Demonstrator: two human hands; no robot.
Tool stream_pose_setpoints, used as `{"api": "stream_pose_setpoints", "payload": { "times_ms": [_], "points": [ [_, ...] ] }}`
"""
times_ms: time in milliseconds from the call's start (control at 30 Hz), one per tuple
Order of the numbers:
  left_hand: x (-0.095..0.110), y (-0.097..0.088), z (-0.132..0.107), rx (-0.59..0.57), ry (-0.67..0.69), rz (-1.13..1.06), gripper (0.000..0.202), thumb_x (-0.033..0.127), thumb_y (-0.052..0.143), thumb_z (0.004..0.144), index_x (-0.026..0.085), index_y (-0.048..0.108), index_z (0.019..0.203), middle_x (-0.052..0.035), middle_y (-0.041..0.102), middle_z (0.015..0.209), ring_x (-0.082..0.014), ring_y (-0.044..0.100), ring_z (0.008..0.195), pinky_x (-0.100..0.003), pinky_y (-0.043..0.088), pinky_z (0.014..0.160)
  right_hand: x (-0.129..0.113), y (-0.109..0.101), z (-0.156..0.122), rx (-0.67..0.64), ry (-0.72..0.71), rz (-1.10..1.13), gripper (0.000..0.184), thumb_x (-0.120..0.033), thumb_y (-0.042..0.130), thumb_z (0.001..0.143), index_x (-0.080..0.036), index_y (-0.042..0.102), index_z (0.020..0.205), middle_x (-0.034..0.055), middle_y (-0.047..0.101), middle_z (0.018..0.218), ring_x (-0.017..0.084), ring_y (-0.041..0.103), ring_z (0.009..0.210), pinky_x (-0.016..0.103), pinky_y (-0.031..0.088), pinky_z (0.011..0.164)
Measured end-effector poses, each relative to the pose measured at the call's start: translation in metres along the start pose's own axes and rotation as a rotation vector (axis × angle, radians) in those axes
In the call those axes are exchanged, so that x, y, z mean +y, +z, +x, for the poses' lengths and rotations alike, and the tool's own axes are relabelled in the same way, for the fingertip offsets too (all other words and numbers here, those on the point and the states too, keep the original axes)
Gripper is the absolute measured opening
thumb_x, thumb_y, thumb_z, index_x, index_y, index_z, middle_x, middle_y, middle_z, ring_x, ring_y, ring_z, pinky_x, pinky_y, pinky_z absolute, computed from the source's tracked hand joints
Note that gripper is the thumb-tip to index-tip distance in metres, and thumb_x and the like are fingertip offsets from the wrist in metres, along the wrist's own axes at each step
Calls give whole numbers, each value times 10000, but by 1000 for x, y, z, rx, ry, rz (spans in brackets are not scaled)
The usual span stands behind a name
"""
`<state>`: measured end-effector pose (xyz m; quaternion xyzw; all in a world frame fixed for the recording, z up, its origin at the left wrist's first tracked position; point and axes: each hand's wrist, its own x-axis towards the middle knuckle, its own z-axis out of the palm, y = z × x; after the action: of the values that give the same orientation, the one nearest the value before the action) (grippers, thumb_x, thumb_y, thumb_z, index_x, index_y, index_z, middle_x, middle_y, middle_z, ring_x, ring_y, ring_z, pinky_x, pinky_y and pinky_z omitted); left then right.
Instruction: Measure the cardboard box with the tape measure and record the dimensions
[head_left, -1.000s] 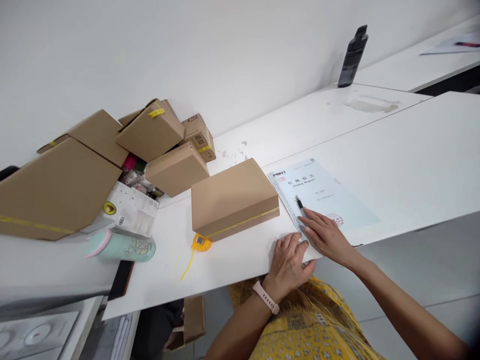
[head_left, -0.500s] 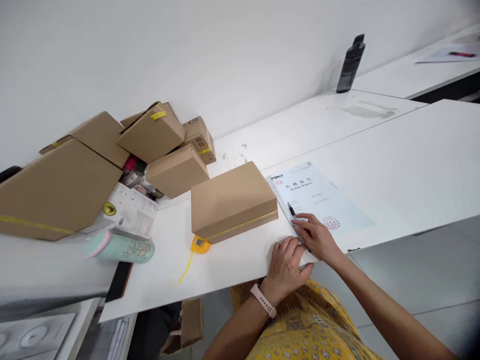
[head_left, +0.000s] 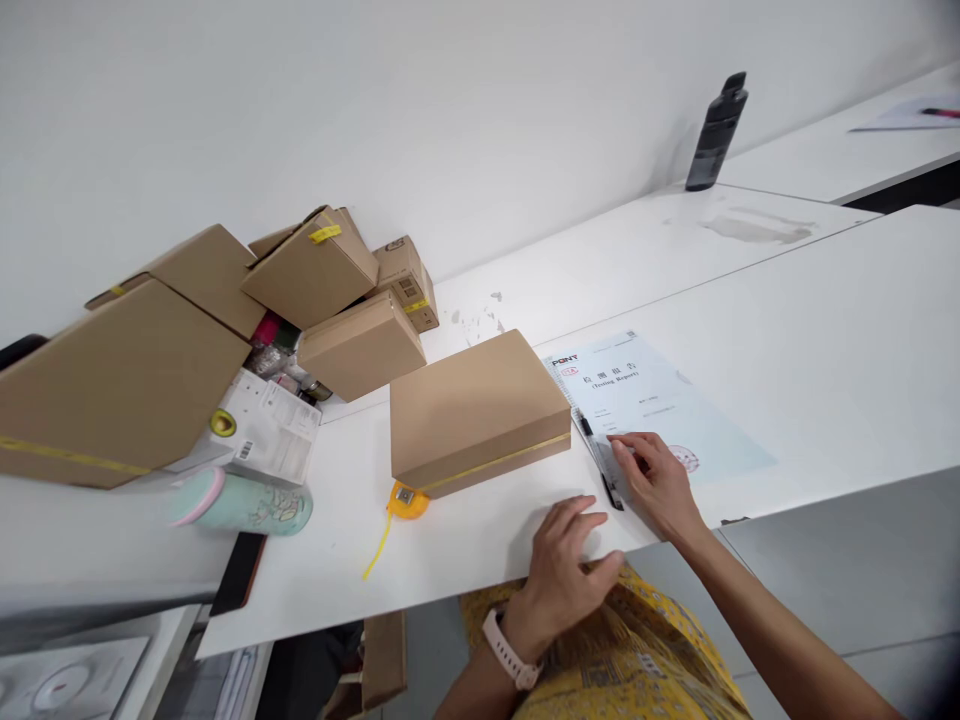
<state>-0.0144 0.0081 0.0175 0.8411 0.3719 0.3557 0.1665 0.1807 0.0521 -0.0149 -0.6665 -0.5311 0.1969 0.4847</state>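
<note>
My right hand [head_left: 655, 478] rests flat, fingers stretched out, on the near left corner of a pale blue printed report [head_left: 660, 405] lying on the white table [head_left: 825, 340]. A black pen [head_left: 598, 460] and a clear ruler lie along the report's left edge, just left of my fingertips. My left hand [head_left: 564, 560], with a pink watch on its wrist, lies open at the table's front edge, fingers loosely spread. A closed brown cardboard box [head_left: 476, 410] stands to the left of the report. A yellow tape measure [head_left: 405, 498] pokes out from under the box's near corner.
A pile of cardboard boxes [head_left: 225, 310] fills the left, with a white carton [head_left: 266, 430] and a mint-green bottle [head_left: 240, 500] lying on its side. A dark bottle [head_left: 716, 130] stands at the back right. Another desk with papers is at far right.
My right hand slid left off the pen and ruler, leaving the pen lying by the report's edge. My left hand drew back slightly toward the table edge.
</note>
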Motion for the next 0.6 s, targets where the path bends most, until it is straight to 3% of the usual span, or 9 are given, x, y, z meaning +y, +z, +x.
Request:
{"api": "stream_pose_setpoints", "payload": {
  "times_ms": [100,200,267,367,500,600],
  "points": [
    [-13,-38,-12,142,-63,39,201,190,610,932,207,641,1130,-103,721,1180,-232,666,1125,-403,567,960,0,-2,0,-16,38,0,394,-518,486,987,-215,737,998,92,672,1022,225,633,825,356,459,670],
    [-39,-77,-30,387,-147,266,180,166,588,953,230,658,1106,-86,724,1124,-232,670,1078,-418,546,947,-1,-2,1,-25,59,-11,393,-531,485,977,-224,731,978,90,684,1036,231,639,830,362,453,677],
    [-60,-98,-42,533,-209,407,168,179,610,943,229,671,1091,-95,716,1124,-257,655,1098,-465,501,996,-2,-2,1,-35,67,-12,391,-537,485,972,-229,726,969,89,690,1043,235,644,835,366,453,679],
    [-88,-121,-56,662,-334,524,228,234,636,928,189,651,1152,-176,645,1282,-340,544,1280,-584,369,1106,-3,-3,1,-42,71,-8,391,-545,487,961,-234,724,956,91,702,1046,242,651,841,375,460,690],
    [-113,-132,-67,668,-533,578,560,392,705,865,138,539,1336,-254,451,1505,-420,315,1471,-648,233,1182,-3,-5,1,-23,61,-9,405,-572,496,930,-235,720,944,98,711,1026,272,660,897,400,480,748],
    [-127,-134,-73,585,-681,525,757,456,744,805,149,448,1430,-244,423,1538,-406,330,1478,-592,278,1193,-4,-7,1,-30,88,-24,442,-615,495,907,-234,717,937,112,715,1043,297,662,921,417,487,744]
  ]
}}
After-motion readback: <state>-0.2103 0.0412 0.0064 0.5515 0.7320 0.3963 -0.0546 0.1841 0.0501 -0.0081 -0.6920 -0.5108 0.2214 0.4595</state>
